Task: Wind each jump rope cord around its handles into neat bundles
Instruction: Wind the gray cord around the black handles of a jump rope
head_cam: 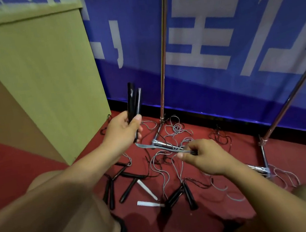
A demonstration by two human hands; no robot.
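My left hand [124, 128] grips two black jump rope handles [133, 101] held side by side, pointing up. A grey cord [158, 147] runs taut from their lower ends to my right hand [202, 157], which pinches several gathered strands of it. Below my hands, loose grey cords [177, 130] lie tangled on the red floor. Several more black handles [127, 191] and another pair [180, 194] lie on the floor between my knees.
A cardboard box [35, 73] stands at the left. A blue banner [214, 29] hangs behind on a metal stand whose poles [162, 60] and feet [263, 157] rest among the cords. Two white strips [147, 189] lie near the handles. My knees frame the floor.
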